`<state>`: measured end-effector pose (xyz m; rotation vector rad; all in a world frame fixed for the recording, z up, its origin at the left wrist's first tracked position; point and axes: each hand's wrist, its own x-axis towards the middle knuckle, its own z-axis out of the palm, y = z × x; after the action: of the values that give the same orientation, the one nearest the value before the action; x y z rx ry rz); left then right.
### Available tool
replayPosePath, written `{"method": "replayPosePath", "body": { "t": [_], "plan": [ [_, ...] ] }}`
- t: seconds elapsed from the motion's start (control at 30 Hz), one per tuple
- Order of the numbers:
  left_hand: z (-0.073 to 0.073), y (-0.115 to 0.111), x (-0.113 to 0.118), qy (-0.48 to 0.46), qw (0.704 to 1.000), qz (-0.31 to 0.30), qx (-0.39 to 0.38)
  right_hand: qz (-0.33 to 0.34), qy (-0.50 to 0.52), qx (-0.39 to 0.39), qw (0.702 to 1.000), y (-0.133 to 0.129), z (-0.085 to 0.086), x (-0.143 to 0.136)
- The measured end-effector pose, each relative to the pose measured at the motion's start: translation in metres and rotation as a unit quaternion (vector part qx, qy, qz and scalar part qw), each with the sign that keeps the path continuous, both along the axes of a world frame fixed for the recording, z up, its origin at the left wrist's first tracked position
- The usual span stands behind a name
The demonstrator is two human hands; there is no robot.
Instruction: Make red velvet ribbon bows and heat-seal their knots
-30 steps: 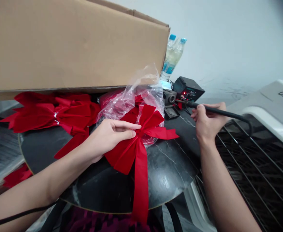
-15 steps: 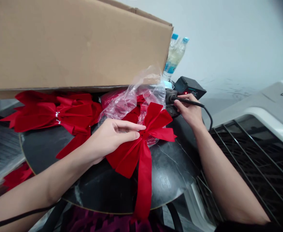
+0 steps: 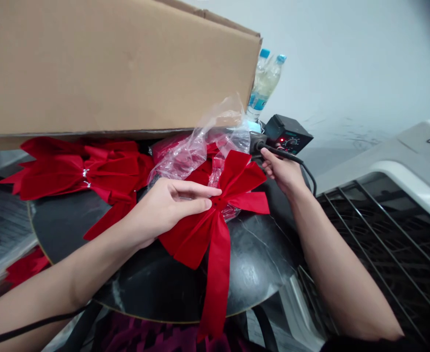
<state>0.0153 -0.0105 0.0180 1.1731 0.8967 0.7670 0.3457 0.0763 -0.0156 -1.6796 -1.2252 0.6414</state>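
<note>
My left hand [image 3: 174, 205] pinches the gathered centre of a red velvet bow [image 3: 194, 242] between thumb and forefinger. The bow's loops fan out on both sides, and one long tail [image 3: 216, 278] hangs over the table's front edge. At the back right, a black soldering iron [image 3: 261, 145] sits in its dark stand, its tip hidden. My right hand [image 3: 283, 168] is just beside the iron's cable end, fingers loosely bent and apart with nothing visible between them. The iron's black cord [image 3: 291, 156] crosses above that hand.
More red bows [image 3: 79, 171] lie at the left. A clear plastic bag [image 3: 200, 146] with red cloth lies behind the held bow. A big cardboard box [image 3: 119, 68] borders the round black table [image 3: 251, 259]. Bottles [image 3: 264, 88], a control box with dial [image 3: 288, 134] and a white-framed grille [image 3: 376, 215] stand right.
My right hand has let go of the soldering iron and shifted slightly down from its cord. My left hand keeps its pinch on the bow, almost unmoved.
</note>
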Motion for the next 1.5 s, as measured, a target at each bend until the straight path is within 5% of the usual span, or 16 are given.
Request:
{"method": "replayPosePath", "body": {
  "t": [0.1, 0.23, 0.33, 0.43, 0.53, 0.7, 0.93, 1.07, 1.17, 1.37, 1.5],
  "plan": [
    [0.002, -0.001, 0.001, 0.001, 1.0, 0.006, 0.005, 0.029, -0.002, -0.072, 0.997, -0.021, 0.019, 0.001],
    [0.006, -0.002, 0.002, 0.01, 0.998, 0.05, 0.039, 0.071, -0.04, -0.134, 0.988, -0.094, 0.047, -0.025],
    [0.005, -0.003, 0.003, 0.01, 0.993, 0.072, 0.089, 0.025, -0.124, 0.054, 0.991, -0.151, 0.051, -0.073],
    [0.002, -0.006, 0.005, 0.012, 0.991, 0.073, 0.115, 0.09, -0.231, 0.177, 0.953, -0.175, 0.042, -0.122],
    [0.0, -0.007, 0.006, 0.009, 0.99, 0.073, 0.117, 0.097, -0.269, 0.233, 0.929, -0.171, 0.032, -0.147],
    [0.002, -0.007, 0.006, -0.006, 0.993, 0.065, 0.097, 0.073, -0.326, 0.261, 0.905, -0.16, 0.026, -0.149],
    [0.004, -0.01, 0.008, -0.038, 0.996, 0.06, -0.054, -0.019, -0.097, 0.125, 0.987, -0.167, 0.021, -0.167],
    [0.007, -0.007, 0.006, -0.015, 0.998, 0.052, -0.046, 0.014, -0.105, 0.106, 0.989, -0.174, 0.027, -0.157],
    [0.011, -0.004, 0.002, -0.027, 0.996, 0.027, -0.084, 0.077, -0.237, 0.172, 0.953, -0.175, 0.04, -0.133],
    [0.019, -0.014, -0.012, -0.063, 0.988, -0.032, -0.137, 0.285, -0.451, 0.24, 0.811, -0.152, 0.069, -0.108],
    [0.02, -0.027, -0.031, -0.105, 0.978, -0.034, -0.177, 0.376, -0.39, 0.252, 0.802, -0.138, 0.074, -0.118]
  ]
}}
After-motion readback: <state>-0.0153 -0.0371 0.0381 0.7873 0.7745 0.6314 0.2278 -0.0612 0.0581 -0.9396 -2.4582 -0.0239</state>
